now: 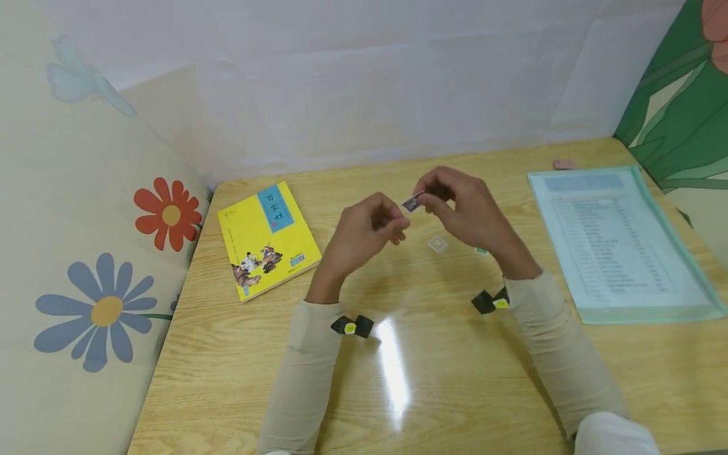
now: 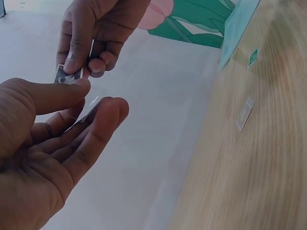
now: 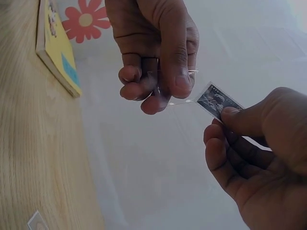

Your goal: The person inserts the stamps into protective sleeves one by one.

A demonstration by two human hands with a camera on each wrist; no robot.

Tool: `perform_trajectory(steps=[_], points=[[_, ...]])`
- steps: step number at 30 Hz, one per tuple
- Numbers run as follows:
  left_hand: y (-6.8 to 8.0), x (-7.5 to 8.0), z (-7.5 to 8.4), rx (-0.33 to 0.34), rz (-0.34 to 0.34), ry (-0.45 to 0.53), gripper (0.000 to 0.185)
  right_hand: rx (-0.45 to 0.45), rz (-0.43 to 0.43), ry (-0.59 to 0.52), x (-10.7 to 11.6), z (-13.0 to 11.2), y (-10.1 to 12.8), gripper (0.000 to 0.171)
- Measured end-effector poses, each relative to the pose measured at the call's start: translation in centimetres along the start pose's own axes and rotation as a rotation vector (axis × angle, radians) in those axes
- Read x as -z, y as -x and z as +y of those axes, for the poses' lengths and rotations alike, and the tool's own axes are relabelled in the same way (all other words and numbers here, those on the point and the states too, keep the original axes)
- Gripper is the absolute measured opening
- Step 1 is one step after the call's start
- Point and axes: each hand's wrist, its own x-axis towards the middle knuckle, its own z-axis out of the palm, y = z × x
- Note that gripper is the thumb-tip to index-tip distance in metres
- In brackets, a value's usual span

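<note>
Both hands are raised over the wooden table (image 1: 432, 379). My right hand (image 1: 429, 196) pinches a small dark stamp (image 1: 412, 203) between thumb and forefinger; the stamp (image 3: 218, 101) shows a tiny printed picture. My left hand (image 1: 398, 226) pinches a small clear plastic sleeve (image 2: 88, 111) between thumb and fingers. In the right wrist view the sleeve (image 3: 184, 93) sits right next to the stamp's corner. In the left wrist view the stamp (image 2: 67, 76) is just above my left thumb.
A yellow book (image 1: 267, 239) lies at the left of the table. A green folder with a printed sheet (image 1: 620, 240) lies at the right, and a pink eraser (image 1: 564, 164) beyond it. A clear square piece (image 1: 437, 244) and a small green piece (image 1: 481, 251) lie under the hands.
</note>
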Motion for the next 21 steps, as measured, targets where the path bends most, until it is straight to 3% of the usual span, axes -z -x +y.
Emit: perform_trajectory(steps=[4,12,21], points=[[0.3,0.1,1.4,-0.015,0.015,0.077,0.015,0.001,0.020,0.022,0.3,-0.7,0.0,0.008],[0.8,0.0,2.5,-0.021,0.141,-0.055,0.014,0.011,0.058,-0.004,0.7,-0.8,0.1,0.010],[0.4,0.1,2.5,-0.068,0.117,-0.008,0.017,-0.033,0.156,-0.081,0.4,-0.3,0.0,0.012]])
